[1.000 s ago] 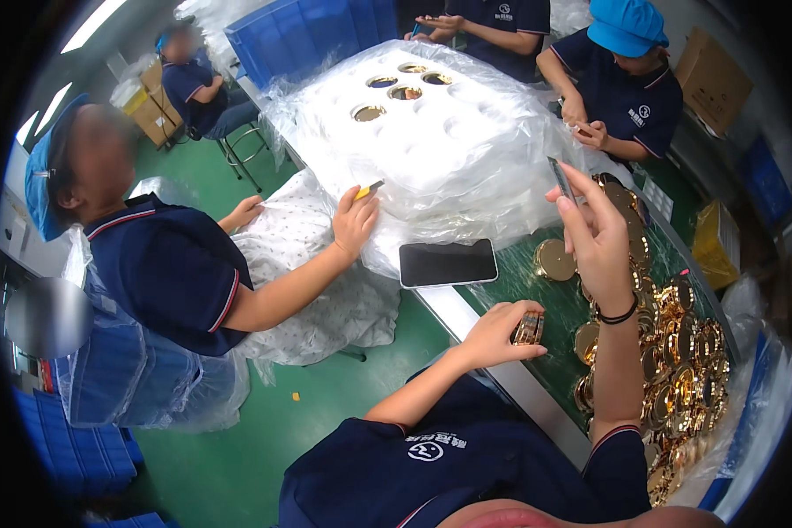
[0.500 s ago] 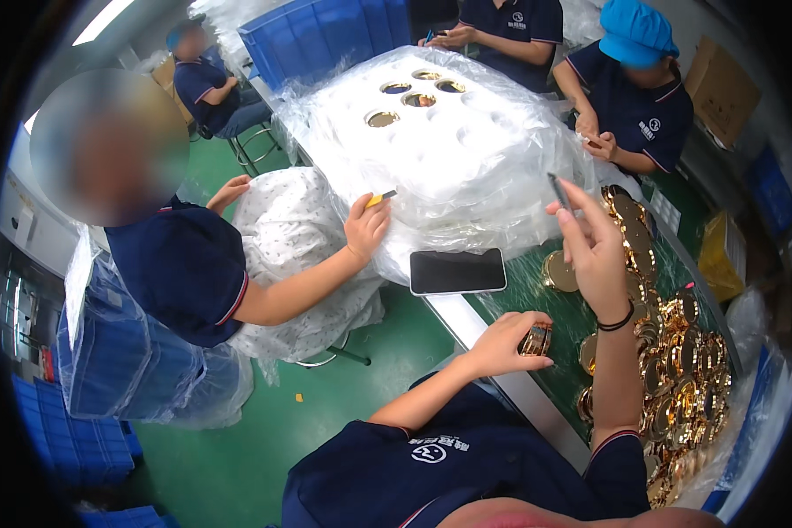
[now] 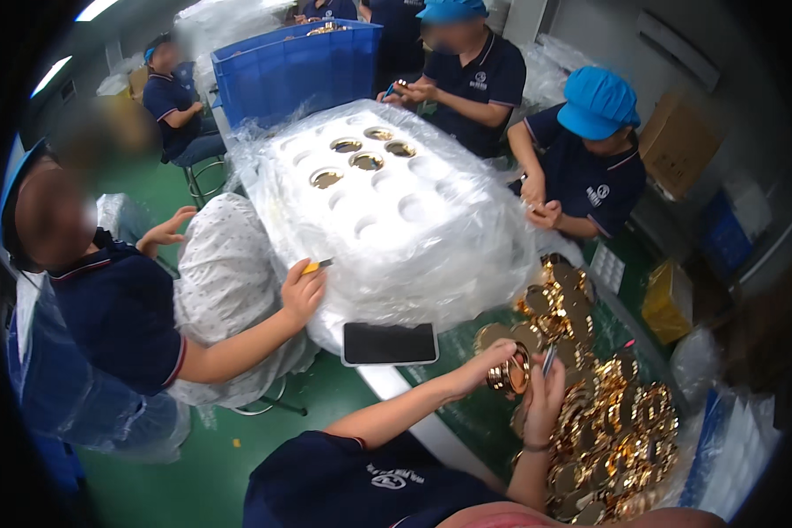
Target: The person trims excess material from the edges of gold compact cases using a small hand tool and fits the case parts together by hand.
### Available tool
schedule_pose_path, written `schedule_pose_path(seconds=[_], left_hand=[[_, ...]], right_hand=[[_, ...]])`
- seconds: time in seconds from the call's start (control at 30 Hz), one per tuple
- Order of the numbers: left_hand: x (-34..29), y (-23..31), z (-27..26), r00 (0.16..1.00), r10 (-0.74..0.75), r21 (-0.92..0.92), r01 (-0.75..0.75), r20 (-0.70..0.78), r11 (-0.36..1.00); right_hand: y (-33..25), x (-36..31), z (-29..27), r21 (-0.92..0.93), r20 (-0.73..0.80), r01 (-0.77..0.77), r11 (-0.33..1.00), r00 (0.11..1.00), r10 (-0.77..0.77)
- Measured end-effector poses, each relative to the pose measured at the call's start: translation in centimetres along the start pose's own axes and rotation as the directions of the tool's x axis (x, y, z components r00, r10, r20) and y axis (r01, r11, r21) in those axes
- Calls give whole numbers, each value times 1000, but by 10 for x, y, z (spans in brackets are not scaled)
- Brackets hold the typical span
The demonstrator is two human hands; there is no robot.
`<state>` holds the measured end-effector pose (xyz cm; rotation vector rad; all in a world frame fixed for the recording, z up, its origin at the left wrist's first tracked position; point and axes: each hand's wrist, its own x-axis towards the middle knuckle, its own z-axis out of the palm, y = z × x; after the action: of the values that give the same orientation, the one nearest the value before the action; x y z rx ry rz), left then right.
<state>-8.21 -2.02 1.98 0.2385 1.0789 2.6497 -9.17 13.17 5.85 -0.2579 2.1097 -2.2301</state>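
Note:
My left hand (image 3: 482,367) is closed around a shiny gold round part (image 3: 508,377), shaped like a shallow ring-edged cap, and tilts its face toward my right hand. A slim grey blade-like tool (image 3: 548,359) is pinched in my right hand (image 3: 544,405), with its tip up beside the gold part. Whether the tool touches the part, I cannot tell. Under and to the right of my hands lies a heap of gold round parts (image 3: 616,427) on the green table top (image 3: 453,352).
A dark-screened phone (image 3: 389,343) lies at the table edge. Beyond it, a plastic-wrapped white foam tray (image 3: 414,255) holds several gold parts in its hollows. A co-worker's hand (image 3: 304,295) at left holds a yellow cutter. Two co-workers sit across; a blue bin (image 3: 295,75) stands behind.
My right hand has come down with the tool to the gold part. My left hand has lifted and turned that part. The view has shifted, showing more of the room's far side.

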Motion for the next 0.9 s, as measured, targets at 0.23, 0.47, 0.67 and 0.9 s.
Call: schedule_pose_path(seconds=[0.23, 0.47, 0.67, 0.9], left_hand=[[74, -35, 14, 951, -240, -270, 287, 193, 919], [94, -46, -1, 946, -181, -330, 268, 270, 905], [83, -53, 6, 963, -202, -355, 255, 178, 899], [76, -64, 0, 938, -227, -387, 318, 263, 866]], right_hand=[[10, 6, -24, 178, -463, 4, 984, 883, 80], [20, 13, -33, 213, -448, -245, 946, 836, 317], [21, 4, -48, 228, -300, -306, 924, 881, 366], [18, -1, -48, 206, -255, -311, 928, 898, 358]])
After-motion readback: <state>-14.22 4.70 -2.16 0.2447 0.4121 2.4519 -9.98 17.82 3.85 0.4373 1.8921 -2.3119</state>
